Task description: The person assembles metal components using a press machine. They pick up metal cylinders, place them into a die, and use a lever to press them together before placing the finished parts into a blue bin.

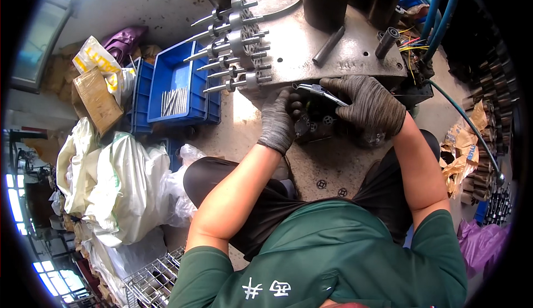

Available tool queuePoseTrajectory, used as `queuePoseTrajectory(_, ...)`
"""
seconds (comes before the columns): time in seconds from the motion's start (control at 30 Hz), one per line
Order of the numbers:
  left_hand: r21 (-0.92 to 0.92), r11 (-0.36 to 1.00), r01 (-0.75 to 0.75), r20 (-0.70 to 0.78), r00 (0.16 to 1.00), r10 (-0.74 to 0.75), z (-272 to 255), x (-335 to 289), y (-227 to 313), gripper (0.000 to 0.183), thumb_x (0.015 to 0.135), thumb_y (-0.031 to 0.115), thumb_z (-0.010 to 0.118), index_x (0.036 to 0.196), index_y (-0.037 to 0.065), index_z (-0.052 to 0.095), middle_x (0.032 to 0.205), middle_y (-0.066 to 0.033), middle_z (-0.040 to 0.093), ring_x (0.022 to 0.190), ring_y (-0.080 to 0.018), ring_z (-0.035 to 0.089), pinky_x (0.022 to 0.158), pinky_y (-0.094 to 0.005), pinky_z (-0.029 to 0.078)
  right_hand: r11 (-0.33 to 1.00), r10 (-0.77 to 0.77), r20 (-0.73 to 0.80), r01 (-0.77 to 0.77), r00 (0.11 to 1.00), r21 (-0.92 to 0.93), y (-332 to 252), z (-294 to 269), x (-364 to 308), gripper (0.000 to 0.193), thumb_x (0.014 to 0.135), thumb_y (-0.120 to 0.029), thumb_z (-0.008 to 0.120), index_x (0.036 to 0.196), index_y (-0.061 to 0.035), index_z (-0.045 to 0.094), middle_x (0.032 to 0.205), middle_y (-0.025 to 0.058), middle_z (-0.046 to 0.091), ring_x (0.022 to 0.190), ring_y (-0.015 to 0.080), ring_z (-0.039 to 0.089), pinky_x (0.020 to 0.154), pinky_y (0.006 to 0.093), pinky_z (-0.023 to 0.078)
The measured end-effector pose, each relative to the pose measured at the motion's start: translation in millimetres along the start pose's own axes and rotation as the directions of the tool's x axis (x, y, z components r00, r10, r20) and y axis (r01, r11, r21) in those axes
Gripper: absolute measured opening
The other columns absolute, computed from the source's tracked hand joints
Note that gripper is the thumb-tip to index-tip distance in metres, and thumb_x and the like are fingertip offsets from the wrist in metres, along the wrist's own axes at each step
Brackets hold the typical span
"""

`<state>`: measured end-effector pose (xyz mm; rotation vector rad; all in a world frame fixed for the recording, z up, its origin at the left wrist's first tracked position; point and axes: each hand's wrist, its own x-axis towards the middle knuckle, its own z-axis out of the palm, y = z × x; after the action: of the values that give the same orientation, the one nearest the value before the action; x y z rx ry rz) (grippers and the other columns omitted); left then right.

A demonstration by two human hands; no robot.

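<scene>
My right hand point(371, 105), in a grey knitted glove, is closed around silver pliers point(322, 92). Their jaws point left along the front edge of the metal machine table point(302, 47). Close to the jaw tip is my left hand point(278, 120), gloved alike, its fingers curled in. A small ring-like part shows at the jaw tip; whether the left fingers grip anything is hidden. On the table's left edge stand several metal shafts with round collars point(237, 41). A steel rod point(328, 46) lies on the tabletop, with a hollow cylinder point(387, 42) to its right.
Blue bins point(208, 94) stand at the left, one holding slim metal rods point(174, 101). White sacks point(119, 180) and a cardboard box point(98, 99) lie beyond them. A wire basket point(152, 280) is at lower left. Hoses point(463, 113) and stacked metal parts crowd the right.
</scene>
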<state>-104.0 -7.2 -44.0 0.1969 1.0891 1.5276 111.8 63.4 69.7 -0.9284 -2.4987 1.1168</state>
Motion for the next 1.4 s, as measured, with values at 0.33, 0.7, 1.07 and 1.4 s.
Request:
queuePoseTrajectory(0.33,0.004,0.997,0.076,0.178,0.981,-0.075,-3,-4,-15,0.046,0.098,0.000,0.046,0.143,-0.008,0.041,0.140,-0.0294,0.054,0.126,-0.0398,0.060,0.108,-0.0465,0.053,0.941,0.005,-0.332,0.108,0.943,0.322,3,29,53,0.065,0.083,-0.013,0.074,0.144,-0.0017,0.057,0.129,0.0207,0.069,0.115,0.0222,0.069,0.100,0.0336,0.054)
queuePoseTrajectory(0.7,0.093,0.968,0.234,0.178,0.952,-0.247,8,-16,-13,0.046,0.099,0.000,0.046,0.145,-0.001,0.047,0.141,-0.0228,0.058,0.126,-0.0366,0.061,0.104,-0.0446,0.053,0.881,0.077,-0.292,0.072,0.953,0.468,-9,42,104,0.074,0.085,-0.020,0.081,0.150,-0.0011,0.051,0.123,0.0155,0.070,0.112,0.0205,0.064,0.102,0.0340,0.052)
queuePoseTrajectory(1.07,0.158,0.966,0.203,0.133,0.965,-0.225,7,-17,-16,0.039,0.105,0.005,0.051,0.143,0.001,0.049,0.136,-0.0200,0.062,0.115,-0.0318,0.068,0.089,-0.0392,0.060,0.837,-0.028,-0.175,0.119,0.984,0.534,5,29,117,0.072,0.085,-0.018,0.081,0.150,-0.0044,0.053,0.109,0.0090,0.069,0.104,0.0156,0.062,0.096,0.0311,0.052)
queuePoseTrajectory(1.4,0.165,0.958,0.234,0.062,0.967,-0.247,6,-15,-13,0.031,0.104,0.010,0.055,0.134,0.002,0.056,0.122,-0.0168,0.068,0.106,-0.0281,0.069,0.083,-0.0366,0.060,0.794,0.173,-0.028,-0.122,0.985,0.596,-20,37,107,0.075,0.087,-0.030,0.081,0.149,-0.0030,0.050,0.124,0.0181,0.071,0.113,0.0254,0.069,0.101,0.0345,0.054)
